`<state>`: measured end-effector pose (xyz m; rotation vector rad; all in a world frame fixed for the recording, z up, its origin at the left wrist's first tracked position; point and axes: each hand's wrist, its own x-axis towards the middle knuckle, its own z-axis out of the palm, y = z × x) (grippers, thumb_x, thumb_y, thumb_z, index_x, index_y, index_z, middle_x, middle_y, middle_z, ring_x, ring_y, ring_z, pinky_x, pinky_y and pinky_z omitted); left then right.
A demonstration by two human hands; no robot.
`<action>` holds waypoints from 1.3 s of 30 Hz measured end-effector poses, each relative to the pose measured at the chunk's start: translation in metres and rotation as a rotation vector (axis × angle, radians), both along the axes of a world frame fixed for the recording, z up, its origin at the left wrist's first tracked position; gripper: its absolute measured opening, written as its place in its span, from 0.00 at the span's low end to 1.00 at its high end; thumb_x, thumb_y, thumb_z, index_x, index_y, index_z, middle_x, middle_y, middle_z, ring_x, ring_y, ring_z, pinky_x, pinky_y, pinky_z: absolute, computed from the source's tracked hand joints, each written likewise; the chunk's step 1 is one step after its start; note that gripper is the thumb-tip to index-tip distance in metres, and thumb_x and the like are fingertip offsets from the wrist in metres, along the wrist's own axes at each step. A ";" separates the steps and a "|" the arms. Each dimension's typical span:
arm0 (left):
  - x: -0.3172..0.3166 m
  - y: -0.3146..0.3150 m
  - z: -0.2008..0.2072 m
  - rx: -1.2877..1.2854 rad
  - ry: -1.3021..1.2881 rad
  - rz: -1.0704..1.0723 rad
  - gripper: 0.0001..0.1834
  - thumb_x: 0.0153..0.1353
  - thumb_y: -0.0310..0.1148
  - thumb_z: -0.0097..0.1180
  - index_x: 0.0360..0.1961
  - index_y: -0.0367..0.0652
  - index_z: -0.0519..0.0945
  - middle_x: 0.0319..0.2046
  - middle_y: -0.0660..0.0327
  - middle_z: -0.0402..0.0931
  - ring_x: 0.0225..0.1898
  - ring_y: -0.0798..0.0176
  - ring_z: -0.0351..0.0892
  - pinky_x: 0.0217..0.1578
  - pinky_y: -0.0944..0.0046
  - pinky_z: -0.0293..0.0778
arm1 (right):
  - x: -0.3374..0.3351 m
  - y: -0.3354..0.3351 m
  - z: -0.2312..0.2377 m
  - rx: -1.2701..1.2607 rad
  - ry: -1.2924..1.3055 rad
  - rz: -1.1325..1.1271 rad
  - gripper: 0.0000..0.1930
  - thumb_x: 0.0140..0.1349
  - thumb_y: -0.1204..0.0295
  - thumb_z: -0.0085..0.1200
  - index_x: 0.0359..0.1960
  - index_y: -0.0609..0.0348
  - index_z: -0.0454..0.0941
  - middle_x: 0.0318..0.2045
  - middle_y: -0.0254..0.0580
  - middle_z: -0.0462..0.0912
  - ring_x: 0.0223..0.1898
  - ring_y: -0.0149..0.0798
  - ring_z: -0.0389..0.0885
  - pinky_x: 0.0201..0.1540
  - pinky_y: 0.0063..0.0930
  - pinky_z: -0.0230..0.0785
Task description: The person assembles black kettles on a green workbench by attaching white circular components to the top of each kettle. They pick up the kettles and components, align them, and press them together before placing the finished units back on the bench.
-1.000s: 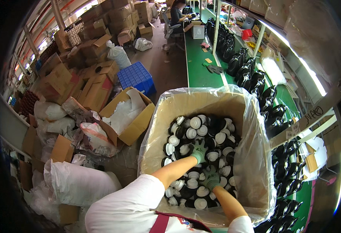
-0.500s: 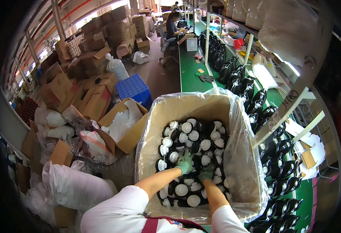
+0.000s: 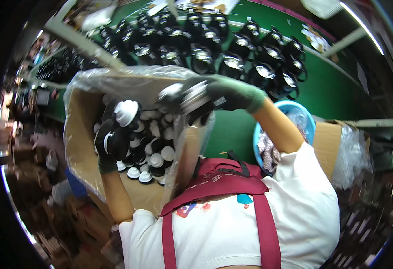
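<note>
A large cardboard box (image 3: 81,148) lined with clear plastic holds several black parts with white caps (image 3: 154,159). My left hand (image 3: 108,145), in a dark glove, is inside the box and grips black parts, one with a white cap (image 3: 127,112). My right hand (image 3: 227,93), in a green glove, is raised over the box's near rim and holds a bundle of black and white parts (image 3: 185,101). My white shirt and red apron (image 3: 219,184) fill the lower middle of the view.
Rows of black round parts (image 3: 214,47) stand on the green bench (image 3: 326,89) beyond the box. A blue basin (image 3: 304,117) with shiny pieces sits beside my right arm. A second plastic-lined cardboard box (image 3: 335,141) is at the right. Cartons lie on the floor at the left.
The view has swung round toward the green bench. Both hands have lifted out of the heap with parts in them, the right one rising above the box rim.
</note>
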<state>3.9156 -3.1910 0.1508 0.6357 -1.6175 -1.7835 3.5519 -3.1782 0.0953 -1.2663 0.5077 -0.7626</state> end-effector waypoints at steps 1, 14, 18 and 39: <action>-0.030 0.000 0.011 -0.005 0.015 -0.075 0.17 0.62 0.31 0.55 0.50 0.35 0.77 0.60 0.48 0.70 0.56 0.55 0.74 0.54 0.59 0.72 | -0.066 0.024 -0.026 -0.136 0.042 -0.185 0.26 0.67 0.58 0.51 0.62 0.60 0.69 0.54 0.46 0.79 0.53 0.39 0.79 0.57 0.38 0.71; -0.379 -0.090 -0.152 -1.367 -1.012 -0.236 0.28 0.55 0.34 0.60 0.59 0.57 0.74 0.69 0.65 0.57 0.44 0.50 0.78 0.48 0.54 0.76 | -0.346 0.125 -0.157 0.546 -0.338 -1.017 0.23 0.65 0.50 0.48 0.53 0.50 0.77 0.51 0.40 0.82 0.48 0.48 0.83 0.37 0.33 0.82; -0.389 -0.104 -0.206 -1.644 -1.173 -0.308 0.27 0.49 0.31 0.60 0.54 0.61 0.80 0.70 0.58 0.55 0.37 0.54 0.73 0.41 0.59 0.76 | -0.353 0.134 -0.133 0.777 0.167 -1.207 0.25 0.65 0.49 0.49 0.58 0.49 0.71 0.47 0.37 0.80 0.42 0.43 0.84 0.33 0.28 0.80; -0.500 -0.068 -0.206 -1.160 -0.610 0.455 0.20 0.46 0.51 0.66 0.37 0.52 0.83 0.36 0.54 0.75 0.44 0.48 0.75 0.45 0.48 0.72 | -0.416 -0.005 -0.173 -0.562 2.099 -0.381 0.39 0.50 0.74 0.57 0.68 0.38 0.63 0.72 0.48 0.50 0.71 0.63 0.52 0.70 0.53 0.50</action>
